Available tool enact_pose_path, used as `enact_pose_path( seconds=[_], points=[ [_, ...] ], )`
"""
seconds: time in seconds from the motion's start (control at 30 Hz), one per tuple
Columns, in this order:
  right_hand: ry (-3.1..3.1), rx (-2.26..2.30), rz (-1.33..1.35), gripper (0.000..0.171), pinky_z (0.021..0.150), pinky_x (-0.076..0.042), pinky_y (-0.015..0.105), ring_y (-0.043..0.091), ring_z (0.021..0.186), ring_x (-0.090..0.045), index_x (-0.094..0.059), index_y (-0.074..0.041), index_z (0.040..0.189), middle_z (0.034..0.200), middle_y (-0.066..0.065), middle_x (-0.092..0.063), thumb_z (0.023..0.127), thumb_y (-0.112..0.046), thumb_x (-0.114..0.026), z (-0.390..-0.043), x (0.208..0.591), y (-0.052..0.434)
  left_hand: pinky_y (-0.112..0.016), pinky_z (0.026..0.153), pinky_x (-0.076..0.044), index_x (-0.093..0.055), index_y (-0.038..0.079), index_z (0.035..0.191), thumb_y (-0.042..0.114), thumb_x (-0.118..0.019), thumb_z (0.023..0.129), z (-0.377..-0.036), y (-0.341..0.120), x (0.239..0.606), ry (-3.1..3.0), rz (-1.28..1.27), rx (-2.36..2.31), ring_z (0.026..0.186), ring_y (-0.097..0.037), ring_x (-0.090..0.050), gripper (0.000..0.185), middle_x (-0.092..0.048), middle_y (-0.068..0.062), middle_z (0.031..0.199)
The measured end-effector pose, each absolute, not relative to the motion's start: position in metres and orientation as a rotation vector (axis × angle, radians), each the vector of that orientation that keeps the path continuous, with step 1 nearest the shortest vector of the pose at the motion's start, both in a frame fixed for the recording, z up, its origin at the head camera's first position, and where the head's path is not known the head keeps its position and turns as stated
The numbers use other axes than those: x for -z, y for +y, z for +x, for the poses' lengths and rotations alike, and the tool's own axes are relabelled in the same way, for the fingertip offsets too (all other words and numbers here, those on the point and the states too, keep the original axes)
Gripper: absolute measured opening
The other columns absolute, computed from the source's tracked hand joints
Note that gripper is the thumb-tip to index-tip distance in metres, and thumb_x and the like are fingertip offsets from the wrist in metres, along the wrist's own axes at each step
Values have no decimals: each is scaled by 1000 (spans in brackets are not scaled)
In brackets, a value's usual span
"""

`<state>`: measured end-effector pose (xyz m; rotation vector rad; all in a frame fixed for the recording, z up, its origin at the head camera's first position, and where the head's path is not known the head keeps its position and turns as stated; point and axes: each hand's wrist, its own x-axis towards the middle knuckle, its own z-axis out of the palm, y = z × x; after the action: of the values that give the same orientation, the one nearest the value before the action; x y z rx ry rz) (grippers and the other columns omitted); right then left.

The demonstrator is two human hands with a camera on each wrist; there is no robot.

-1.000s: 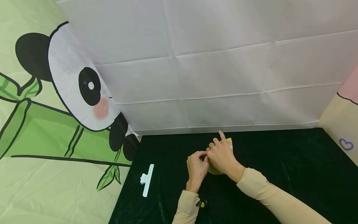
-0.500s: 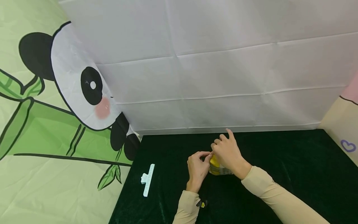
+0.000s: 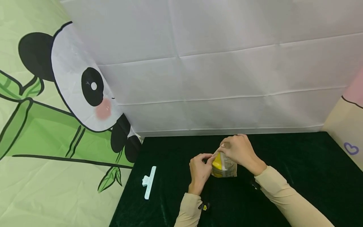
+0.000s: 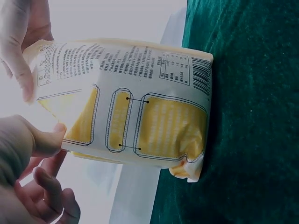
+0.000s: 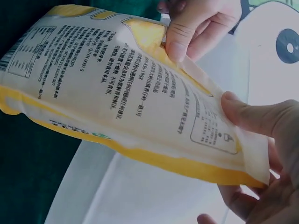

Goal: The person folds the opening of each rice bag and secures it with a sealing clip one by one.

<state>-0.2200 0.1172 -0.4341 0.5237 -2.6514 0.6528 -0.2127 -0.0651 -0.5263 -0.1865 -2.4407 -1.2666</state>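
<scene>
A yellow and white printed food bag point(image 3: 228, 167) stands on the dark green cloth, its top end between both hands. My left hand point(image 3: 199, 172) pinches the left part of the bag's top edge between thumb and forefinger. Farther along that edge, my right hand point(image 3: 242, 151) grips the top corner, thumb on the printed side, as the right wrist view shows. Rows of small text and a barcode cover the bag's side point(image 4: 126, 65) in the left wrist view. The top stretches flat between the hands, while the lower part bulges.
A pale blue bag clip point(image 3: 150, 183) with a long ruler-like bar lies on the cloth to the left. The green table cloth point(image 3: 283, 176) ends against a white backdrop point(image 3: 198, 78). A panda-printed curtain point(image 3: 71, 78) hangs at the left.
My right hand has moved right along the bag's top, its raised forefinger now bent down. More of the bag's front shows between the hands. My left hand has stayed nearly in place.
</scene>
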Motion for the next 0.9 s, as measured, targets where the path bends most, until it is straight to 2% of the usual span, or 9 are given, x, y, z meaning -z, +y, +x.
enact_pose_path(
  seconds=[0.03,0.1,0.2,0.27,0.37,0.5,0.73,0.9],
  points=[
    [-2657,-695,523,12,82,-56,46,15,62,-61,-84,-12,92,76,0,-77,88,-23,-88,-220,434,119,-18,57,-43,-85,17,97,26,-82,95,-213,-65,526,-2442,-189,1257,63,0,-50,10,-81,2,93],
    [-2665,-753,513,12,63,-50,33,10,57,-51,-84,-13,94,77,0,-76,89,-23,-87,-221,436,121,-17,56,-43,-85,17,97,26,-82,96,-213,-64,527,-2448,-199,1226,62,1,-51,10,-81,2,93],
    [-2670,-796,507,12,51,-44,24,8,55,-47,-83,-12,96,82,3,-76,90,-22,-86,-221,437,122,-17,55,-43,-85,17,97,27,-81,97,-214,-63,528,-2454,-211,1186,61,2,-50,11,-81,2,93],
    [-2665,-804,514,11,54,-48,26,10,59,-53,-82,-12,98,90,6,-79,91,-20,-85,-221,437,123,-17,54,-41,-85,17,96,27,-80,97,-215,-62,529,-2450,-212,1168,60,0,-49,11,-80,3,92],
    [-2675,-883,494,11,65,-58,36,18,74,-65,-82,-11,103,100,10,-79,94,-18,-81,-221,435,125,-17,54,-40,-86,18,96,27,-81,97,-215,-62,528,-2452,-198,1130,60,-1,-51,10,-79,4,89],
    [-2694,-985,468,14,75,-62,47,30,94,-72,-81,-9,109,112,14,-79,98,-17,-76,-220,435,127,-17,57,-43,-86,20,98,28,-81,96,-214,-62,528,-2465,-173,1082,63,0,-55,10,-76,6,85],
    [-2689,-942,511,20,76,-63,46,27,92,-73,-78,-5,115,114,15,-79,105,-16,-65,-223,438,130,-17,52,-36,-86,21,99,30,-81,96,-217,-61,528,-2462,-166,1140,57,1,-43,11,-72,6,80],
    [-2654,-895,555,23,84,-63,50,31,99,-75,-78,-2,119,118,16,-78,107,-15,-61,-224,439,131,-18,50,-34,-86,20,98,28,-82,95,-219,-61,529,-2436,-168,1159,56,2,-41,9,-72,7,79]
  ],
)
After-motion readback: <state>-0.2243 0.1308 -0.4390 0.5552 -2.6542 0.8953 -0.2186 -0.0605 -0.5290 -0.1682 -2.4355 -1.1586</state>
